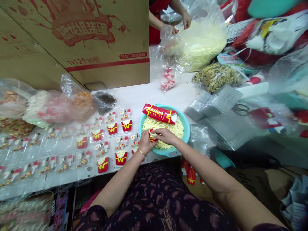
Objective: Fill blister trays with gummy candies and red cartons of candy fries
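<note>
Over a turquoise basin (186, 128) of pale yellow toy fries (177, 129), my left hand (145, 143) is closed around a small red fries box (153, 138) with yellow markings. My right hand (165, 136) pinches pale fries at the mouth of that box, its fingertips close to the left ones. A stack of flattened red fries boxes (159, 114) lies across the back of the basin, resting on the fries. Left of the basin, filled red fries boxes (121, 157) sit in clear plastic trays among tiny toy foods.
A large cardboard box (108, 70) stands at the back left. Bags of small parts (83, 101) line the table's left side. Another person's hands (185, 21) work at a big bag of fries (199, 45). Clear trays (209, 102) and scissors (241, 109) lie right.
</note>
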`<state>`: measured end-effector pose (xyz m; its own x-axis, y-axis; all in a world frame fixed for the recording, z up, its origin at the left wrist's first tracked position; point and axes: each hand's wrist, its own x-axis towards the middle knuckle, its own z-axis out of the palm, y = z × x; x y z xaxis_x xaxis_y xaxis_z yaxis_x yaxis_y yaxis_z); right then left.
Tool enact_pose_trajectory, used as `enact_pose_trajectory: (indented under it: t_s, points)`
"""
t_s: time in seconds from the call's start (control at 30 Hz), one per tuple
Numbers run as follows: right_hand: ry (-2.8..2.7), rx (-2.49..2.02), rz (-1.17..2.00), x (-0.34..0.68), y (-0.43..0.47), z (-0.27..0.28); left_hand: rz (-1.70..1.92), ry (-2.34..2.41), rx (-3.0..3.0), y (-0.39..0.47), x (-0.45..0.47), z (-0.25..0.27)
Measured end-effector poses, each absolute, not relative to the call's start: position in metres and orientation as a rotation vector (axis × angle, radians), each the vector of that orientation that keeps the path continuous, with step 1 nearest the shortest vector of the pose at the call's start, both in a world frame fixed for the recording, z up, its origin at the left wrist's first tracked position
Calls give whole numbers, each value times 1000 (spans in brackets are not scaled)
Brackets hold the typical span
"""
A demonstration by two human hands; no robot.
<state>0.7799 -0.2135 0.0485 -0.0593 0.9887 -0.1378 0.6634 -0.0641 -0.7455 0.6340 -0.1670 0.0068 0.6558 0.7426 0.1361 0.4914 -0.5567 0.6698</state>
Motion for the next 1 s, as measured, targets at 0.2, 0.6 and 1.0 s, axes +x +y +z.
enact_pose_trajectory:
  t_s: [0.2,0.6,1.0]
  points:
    - [-1813,-1865,847,779,-210,50,596,926,2237,-168,635,8]
    - [-910,-1420,1534,794,-218,54,493,859,1610,-173,626,21]
    - [-1694,-1827,869,807,-215,69,596,952,1106,-183,646,20]
